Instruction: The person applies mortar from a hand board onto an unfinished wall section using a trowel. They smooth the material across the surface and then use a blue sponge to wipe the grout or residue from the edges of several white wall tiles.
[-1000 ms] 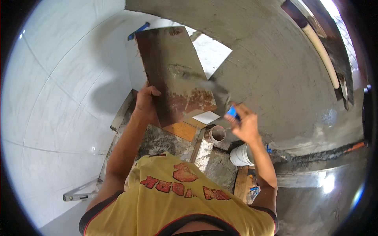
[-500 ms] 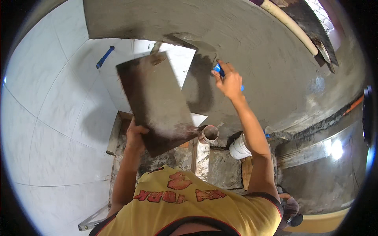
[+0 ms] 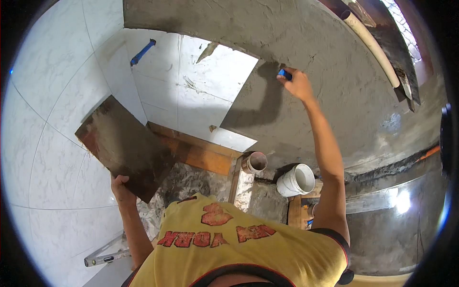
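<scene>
"Brown board (image 3: 126, 148) has swung leftward, uncovering the white tile patch (image 3: 201, 71). Who has it?"

"Left hand (image 3: 123, 190), closed on its near edge, left of the white tile patch."

"And the right hand (image 3: 299, 86)?"

"Curled round a blue-handled tool (image 3: 285, 74), blade indistinct, at the plastered wall (image 3: 354, 115) right of the white tile patch."

"Which step?"

"Working the plaster, I'd judge; the next stroke calls for steady pressure, clear of the white tile patch."
</scene>
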`<state>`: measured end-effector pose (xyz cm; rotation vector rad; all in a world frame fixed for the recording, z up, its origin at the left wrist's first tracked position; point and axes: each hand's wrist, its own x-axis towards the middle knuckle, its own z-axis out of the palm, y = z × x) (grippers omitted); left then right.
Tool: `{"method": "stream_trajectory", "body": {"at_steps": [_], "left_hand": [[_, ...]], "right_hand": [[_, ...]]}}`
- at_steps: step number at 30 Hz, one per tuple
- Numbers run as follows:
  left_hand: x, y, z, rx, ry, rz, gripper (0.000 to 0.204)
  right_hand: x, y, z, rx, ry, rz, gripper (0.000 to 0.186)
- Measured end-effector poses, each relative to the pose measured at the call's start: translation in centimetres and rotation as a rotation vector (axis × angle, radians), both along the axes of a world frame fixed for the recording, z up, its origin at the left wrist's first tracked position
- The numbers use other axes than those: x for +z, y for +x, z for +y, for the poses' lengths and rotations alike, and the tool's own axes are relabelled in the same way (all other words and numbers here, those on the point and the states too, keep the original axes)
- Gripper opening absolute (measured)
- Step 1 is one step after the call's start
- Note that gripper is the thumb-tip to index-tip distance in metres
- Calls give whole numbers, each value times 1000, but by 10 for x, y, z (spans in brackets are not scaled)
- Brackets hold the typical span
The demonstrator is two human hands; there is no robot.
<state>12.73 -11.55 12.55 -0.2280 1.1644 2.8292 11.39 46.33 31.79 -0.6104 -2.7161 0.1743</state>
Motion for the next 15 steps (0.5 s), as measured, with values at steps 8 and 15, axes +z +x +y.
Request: {"method": "stream_trajectory", "body": {"at_steps": [8,15], "left_hand": [[10,-11,22,-52,32,0,77],[5,-10,27,-91,40,3,79]], "right_hand": [[31,0,-20,66,20,-62,49],[26,2,-18,11,33,-63,49]]}}
